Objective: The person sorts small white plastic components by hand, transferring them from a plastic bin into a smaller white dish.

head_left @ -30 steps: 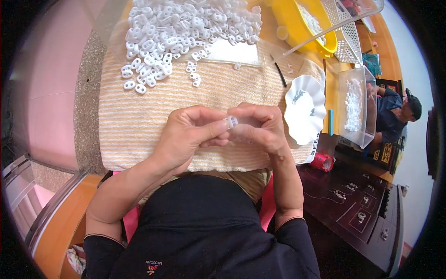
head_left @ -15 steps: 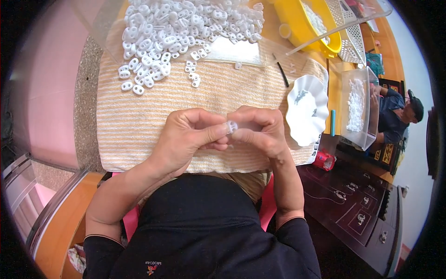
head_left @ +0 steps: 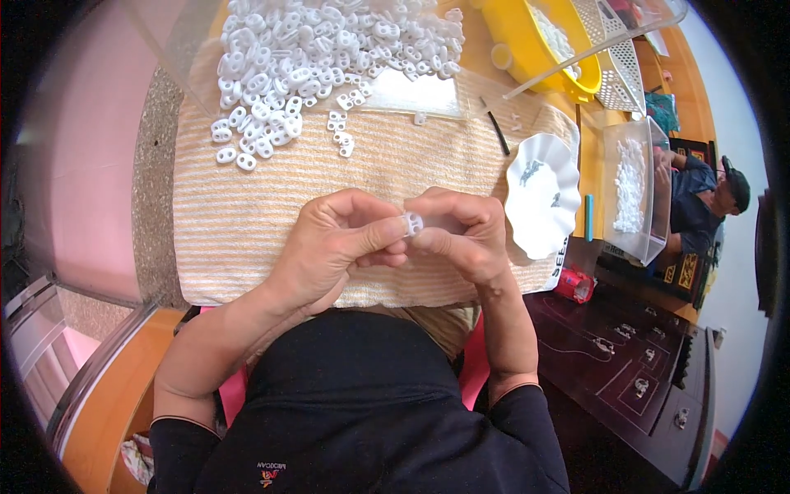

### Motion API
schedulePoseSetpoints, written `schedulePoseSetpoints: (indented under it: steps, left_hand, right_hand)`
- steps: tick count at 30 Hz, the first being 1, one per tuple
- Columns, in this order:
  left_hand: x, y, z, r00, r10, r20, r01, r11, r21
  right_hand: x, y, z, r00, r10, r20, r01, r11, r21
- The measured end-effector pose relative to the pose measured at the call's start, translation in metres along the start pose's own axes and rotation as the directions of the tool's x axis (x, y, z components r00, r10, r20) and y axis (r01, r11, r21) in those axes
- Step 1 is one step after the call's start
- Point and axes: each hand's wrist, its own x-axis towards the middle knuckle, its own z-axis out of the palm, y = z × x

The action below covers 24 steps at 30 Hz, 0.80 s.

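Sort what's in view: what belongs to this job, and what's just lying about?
Likely part of the job:
small white rounded plastic piece between left hand and right hand
heap of white oval two-holed plastic pieces
orange-striped fabric towel

Apparently just lying about:
slim straight blue stick
shiny red cylinder

A speckled strip (head_left: 155,198) runs along the left edge of the wooden table (head_left: 693,90), a pale pink surface (head_left: 82,181) beyond. Dark furniture (head_left: 592,387) stands off the near right corner; past the right edge rises a whitish wall (head_left: 753,123).
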Motion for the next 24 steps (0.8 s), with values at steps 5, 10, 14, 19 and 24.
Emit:
schedulePoseSetpoints:
  steps: [5, 10, 14, 19, 24]
  left_hand:
    - [0.0007, -0.0005, -0.0005, 1.000, -0.004, 0.020, 0.005, 0.998, -0.066]
    - [0.0013, -0.0005, -0.0001, 0.999, -0.018, 0.039, 0.021, 0.996, -0.084]
    - [0.0009, -0.0005, 0.0000, 0.999, -0.013, 0.049, 0.017, 0.995, -0.096]
    - [0.0014, -0.0037, -0.0017, 0.997, -0.012, 0.072, 0.019, 0.995, -0.097]
    - [0.0009, -0.0043, -0.0015, 0.998, -0.013, 0.069, 0.020, 0.995, -0.102]
  right_hand:
    - [0.0003, 0.0009, 0.0054, 0.999, -0.031, -0.011, 0.032, 0.998, 0.060]
    - [0.0006, 0.0015, 0.0060, 0.998, -0.058, -0.009, 0.059, 0.997, 0.047]
    - [0.0006, 0.0036, 0.0042, 0.993, -0.116, 0.006, 0.116, 0.993, -0.014]
    - [-0.0012, 0.0016, 0.0049, 0.989, -0.145, 0.018, 0.146, 0.989, -0.033]
    - [-0.0013, 0.0032, 0.0047, 0.986, -0.162, 0.030, 0.163, 0.986, -0.045]
